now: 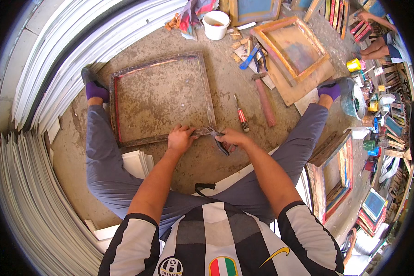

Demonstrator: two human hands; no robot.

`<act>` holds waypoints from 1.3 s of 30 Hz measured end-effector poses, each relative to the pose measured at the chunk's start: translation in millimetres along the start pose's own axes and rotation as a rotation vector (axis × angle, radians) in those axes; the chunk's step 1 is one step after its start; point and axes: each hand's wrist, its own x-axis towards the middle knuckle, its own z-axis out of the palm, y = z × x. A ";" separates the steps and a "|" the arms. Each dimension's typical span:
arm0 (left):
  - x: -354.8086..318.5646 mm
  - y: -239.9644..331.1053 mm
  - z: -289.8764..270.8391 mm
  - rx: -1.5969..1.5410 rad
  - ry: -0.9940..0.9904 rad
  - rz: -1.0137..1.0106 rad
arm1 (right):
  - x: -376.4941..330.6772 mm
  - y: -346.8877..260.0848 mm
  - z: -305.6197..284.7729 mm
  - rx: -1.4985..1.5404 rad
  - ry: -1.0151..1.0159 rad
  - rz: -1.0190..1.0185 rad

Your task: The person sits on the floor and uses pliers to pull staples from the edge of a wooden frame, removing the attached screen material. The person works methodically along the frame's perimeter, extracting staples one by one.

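Note:
A dark, worn wooden frame [209, 89] lies on the floor between my legs, with bare floor showing through its opening. My left hand [181, 138] grips the frame's near rail, close to its right corner. In my right hand [232, 139] is a pair of pliers [220, 143] with dark handles. Their metal jaws meet the frame at its near right corner; what they bite on, if anything, is too small to tell. A screwdriver [242, 117] with a red and black handle lies right of the frame, and a hammer [264, 99] lies beyond it.
Stacked white sheets [27, 184] line the left side. A white bucket [215, 25] stands at the back. An orange-stained frame [287, 69] rests on a board near blue-handled pliers [261, 60]. More frames [331, 175], paint pots [372, 106] and another person's arm [377, 19] are at right.

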 end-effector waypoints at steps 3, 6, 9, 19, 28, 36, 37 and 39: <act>0.2 0.9 -1.7 -0.008 0.007 -0.005 | -4.8 1.3 -0.5 0.006 -0.015 -0.028; 0.6 2.8 -3.0 -0.020 0.021 0.001 | -3.2 6.0 -0.8 0.047 -0.048 -0.048; 0.1 4.2 -4.8 -0.021 0.026 -0.004 | 4.6 7.5 -1.6 0.067 -0.076 -0.034; -0.4 5.1 -4.6 -0.025 0.011 -0.017 | 10.9 -2.6 -11.5 0.132 -0.208 0.012; -2.3 2.5 -3.2 0.003 0.055 0.019 | 5.2 9.6 11.3 0.290 -0.129 -0.049; 0.1 2.3 -0.8 0.018 0.041 0.009 | -2.9 -20.8 51.9 0.728 0.018 0.165; 1.2 3.2 0.3 0.019 0.043 0.007 | -2.3 -24.0 51.2 0.788 0.004 0.199; 0.6 1.5 0.0 0.029 0.039 -0.008 | -6.1 -29.7 50.7 0.763 0.021 0.186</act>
